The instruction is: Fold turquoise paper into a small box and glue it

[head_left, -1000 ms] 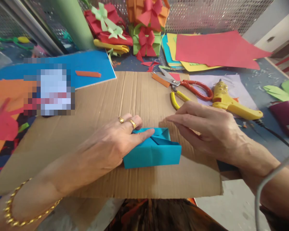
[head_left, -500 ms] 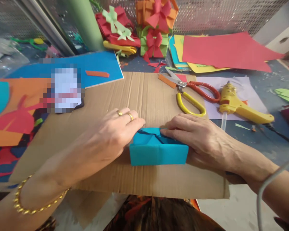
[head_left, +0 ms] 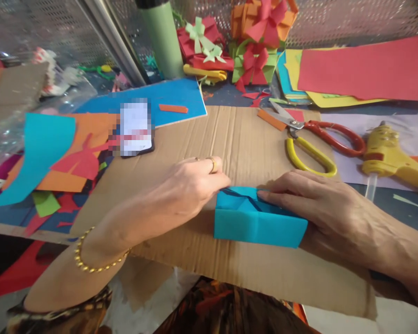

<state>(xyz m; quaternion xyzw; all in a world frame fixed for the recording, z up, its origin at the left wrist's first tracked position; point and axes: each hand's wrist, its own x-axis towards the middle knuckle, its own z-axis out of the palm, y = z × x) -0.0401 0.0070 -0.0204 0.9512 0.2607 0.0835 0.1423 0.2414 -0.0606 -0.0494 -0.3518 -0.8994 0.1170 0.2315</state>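
Observation:
A folded blue paper box (head_left: 259,226) stands on a sheet of brown cardboard (head_left: 184,148), its front wall facing me and folded flaps showing inside. My left hand (head_left: 198,185), with rings on its fingers, is closed at the box's far left corner, thumb and fingers pinching the edge there. Over the right side lies my right hand (head_left: 310,199), its fingers reaching into the top and pressing on the paper, the thumb hidden behind the right end. The inner bottom of the box is partly covered by flaps and fingers.
Scissors (head_left: 311,139) with red and yellow handles lie beyond my right hand, beside a yellow glue gun (head_left: 386,153). A phone (head_left: 136,130) rests at the cardboard's left. Coloured sheets (head_left: 362,69), finished paper boxes (head_left: 254,60) and a green bottle (head_left: 162,41) line the back.
The view has swung left, so everything sits further right in the picture. Both hands stay on the blue paper box, with little change in their grip.

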